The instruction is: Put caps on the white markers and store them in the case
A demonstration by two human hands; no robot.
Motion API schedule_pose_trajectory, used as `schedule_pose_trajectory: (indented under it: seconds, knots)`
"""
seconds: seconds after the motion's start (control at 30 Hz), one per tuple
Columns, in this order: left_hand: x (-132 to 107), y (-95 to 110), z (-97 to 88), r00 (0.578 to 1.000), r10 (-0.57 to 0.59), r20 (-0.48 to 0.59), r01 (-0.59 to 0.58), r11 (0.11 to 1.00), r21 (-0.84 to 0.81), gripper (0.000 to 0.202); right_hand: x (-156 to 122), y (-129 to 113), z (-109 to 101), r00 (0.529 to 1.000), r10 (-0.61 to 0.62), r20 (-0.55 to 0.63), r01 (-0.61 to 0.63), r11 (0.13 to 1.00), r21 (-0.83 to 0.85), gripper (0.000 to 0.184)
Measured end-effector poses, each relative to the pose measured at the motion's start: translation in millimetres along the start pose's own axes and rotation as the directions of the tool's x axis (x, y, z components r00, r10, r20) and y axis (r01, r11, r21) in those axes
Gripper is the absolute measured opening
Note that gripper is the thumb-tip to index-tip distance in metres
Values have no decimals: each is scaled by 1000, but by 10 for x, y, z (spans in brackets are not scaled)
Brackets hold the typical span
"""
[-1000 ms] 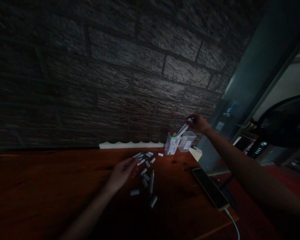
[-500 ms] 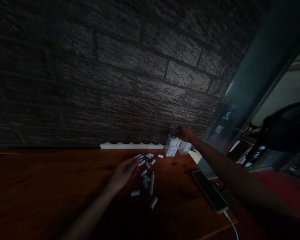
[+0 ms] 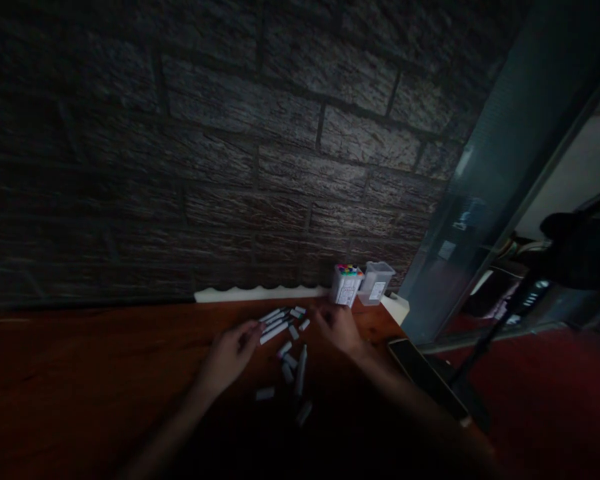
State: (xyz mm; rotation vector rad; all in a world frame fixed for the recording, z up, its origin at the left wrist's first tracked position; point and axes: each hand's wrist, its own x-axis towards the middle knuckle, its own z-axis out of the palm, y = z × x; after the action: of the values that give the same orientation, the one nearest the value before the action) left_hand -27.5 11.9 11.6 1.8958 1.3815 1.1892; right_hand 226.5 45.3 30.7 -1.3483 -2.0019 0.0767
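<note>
Several white markers and loose caps (image 3: 285, 337) lie scattered on a dark wooden table (image 3: 80, 373). My left hand (image 3: 227, 353) rests on the table to their left, fingers stretched out, fingertips at the end of one long white marker (image 3: 274, 331). My right hand (image 3: 337, 328) hovers low over the right side of the pile, its back to the camera and its fingers lost in the dim light. Behind it, a clear container (image 3: 346, 287) holds upright markers with coloured tips. A second clear container (image 3: 377, 282) stands right beside it.
A dark brick wall (image 3: 230, 167) rises behind the table, with a white wavy strip (image 3: 260, 293) at its foot. A phone (image 3: 423, 377) with a cable lies near the table's right edge. A glass panel (image 3: 480, 200) and dark equipment stand to the right.
My right hand has left the containers at the back and dropped to the scattered markers; the marker it held a second ago is gone from it. My left hand has barely shifted.
</note>
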Motion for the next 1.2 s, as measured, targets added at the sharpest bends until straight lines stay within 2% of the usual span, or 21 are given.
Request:
schedule_pose_trajectory:
  seconds: [0.1, 0.27, 0.4, 0.5, 0.6, 0.77, 0.9, 1.0, 1.1, 1.2]
  knots:
    - [5, -115, 4, 999, 36, -9, -34, 990, 136, 31, -148, 130, 181, 1000, 23, -21, -21, 996, 91, 52]
    - [-13, -139, 115, 1000, 22, -3, -20, 977, 212, 32, -230, 281, 88, 998, 30, 48, -38, 982, 188, 51]
    - [-46, -40, 187, 998, 35, 54, -46, 970, 238, 29, -271, 243, 9, 992, 41, 116, -70, 966, 250, 46]
    - [-28, -65, 200, 995, 70, 77, -87, 964, 251, 28, -293, 227, 34, 987, -26, 158, -12, 972, 236, 47]
    - [-21, -112, 181, 997, 63, 48, -74, 959, 274, 27, -315, 212, 63, 971, -67, 229, 7, 967, 254, 47]
    - [-34, -109, 149, 995, 98, 24, -100, 949, 299, 23, -312, 180, 52, 959, -60, 276, 6, 981, 192, 44]
    - [-46, -91, 186, 992, 112, 57, -124, 950, 286, 22, -301, 169, 37, 946, -97, 309, 30, 976, 215, 30]
    - [-69, -77, 225, 987, 135, 91, -157, 943, 292, 21, -318, 133, 13, 910, -220, 351, 112, 946, 304, 20]
    - [-88, -61, 208, 982, 158, 102, -183, 932, 313, 21, -344, 75, -29, 829, -373, 417, 194, 891, 410, 20]
    - [-70, -59, 122, 991, 133, 5, -127, 933, 337, 23, -357, 34, -61, 778, -432, 457, 205, 861, 465, 23]
